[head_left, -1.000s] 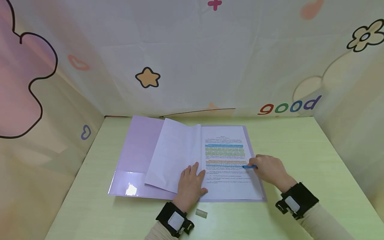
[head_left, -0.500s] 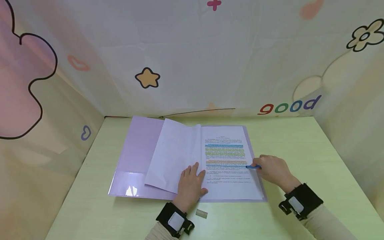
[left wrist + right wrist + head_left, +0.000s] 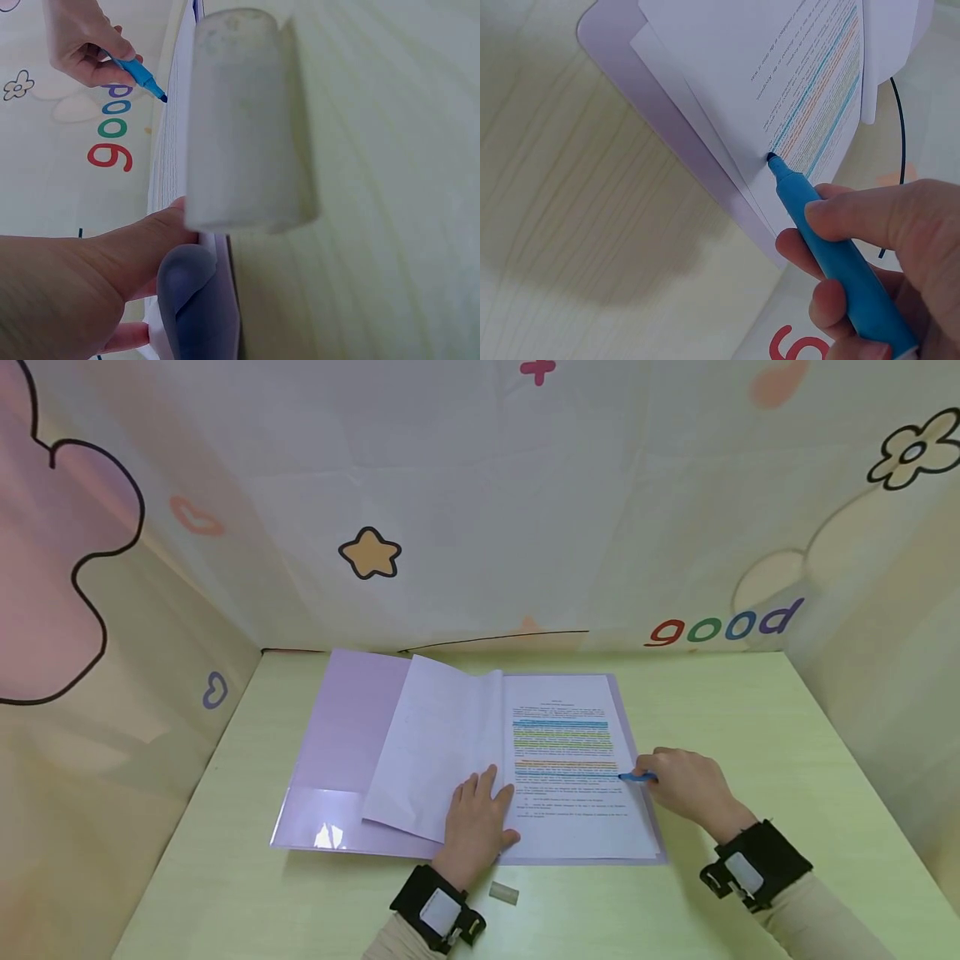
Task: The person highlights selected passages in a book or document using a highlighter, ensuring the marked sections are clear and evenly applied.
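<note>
The right hand (image 3: 681, 782) pinches a blue highlighter (image 3: 847, 270), its tip (image 3: 772, 157) at the printed page (image 3: 577, 837); the left hand (image 3: 476, 822) rests spread over the purple folder (image 3: 356, 718) lying open on the bench (image 3: 750, 718).

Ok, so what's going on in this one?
Someone is highlighting a printed page. Their right hand grips a blue marker, its tip at the right-hand end of the lower blue line. Yellow-green, orange and another blue marking stand higher up the text. The left hand rests, fingers spread, on the papers near the fold of an open purple folder. A small grey piece lies on the table near the left wrist.
</note>
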### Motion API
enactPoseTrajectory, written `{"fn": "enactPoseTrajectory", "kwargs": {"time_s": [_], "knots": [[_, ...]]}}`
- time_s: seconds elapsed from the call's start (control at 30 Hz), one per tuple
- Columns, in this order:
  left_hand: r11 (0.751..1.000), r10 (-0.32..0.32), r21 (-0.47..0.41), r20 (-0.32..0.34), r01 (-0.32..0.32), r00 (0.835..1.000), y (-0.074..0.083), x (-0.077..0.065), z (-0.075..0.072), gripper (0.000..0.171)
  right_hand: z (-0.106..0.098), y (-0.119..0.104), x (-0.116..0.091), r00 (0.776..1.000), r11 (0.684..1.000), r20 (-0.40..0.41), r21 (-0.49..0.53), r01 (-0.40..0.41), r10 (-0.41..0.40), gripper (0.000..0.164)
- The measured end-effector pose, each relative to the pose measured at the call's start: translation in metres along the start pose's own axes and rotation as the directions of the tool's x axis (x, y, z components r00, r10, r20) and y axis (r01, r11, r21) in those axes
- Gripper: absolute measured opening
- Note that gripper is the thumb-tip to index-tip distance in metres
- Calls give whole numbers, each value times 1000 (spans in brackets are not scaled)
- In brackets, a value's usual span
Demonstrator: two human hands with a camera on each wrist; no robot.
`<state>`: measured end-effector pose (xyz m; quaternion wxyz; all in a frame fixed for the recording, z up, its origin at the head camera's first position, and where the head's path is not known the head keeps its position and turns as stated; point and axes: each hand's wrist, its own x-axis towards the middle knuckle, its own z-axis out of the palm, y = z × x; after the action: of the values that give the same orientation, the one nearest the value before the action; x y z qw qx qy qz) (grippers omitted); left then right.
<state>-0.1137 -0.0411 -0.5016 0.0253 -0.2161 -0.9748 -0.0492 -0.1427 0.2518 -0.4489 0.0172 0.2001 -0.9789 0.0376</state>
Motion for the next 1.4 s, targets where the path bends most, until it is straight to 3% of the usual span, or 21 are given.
{"fn": "enactPoseTrajectory", "kwargs": {"time_s": [0.33,0.73,1.4], "knots": [[1000,14,28,-32,-14,999,-1,-2,-1,66,2,1,0,1000,1000,8,1,-6,6,13],[999,8,31,-20,-8,1000,0,-3,-1,66,7,-2,-3,996,999,-74,17,45,-43,15],[1000,11,20,-35,-11,999,-1,-2,0,66,14,-51,35,988,991,-88,14,130,-129,14]]}}
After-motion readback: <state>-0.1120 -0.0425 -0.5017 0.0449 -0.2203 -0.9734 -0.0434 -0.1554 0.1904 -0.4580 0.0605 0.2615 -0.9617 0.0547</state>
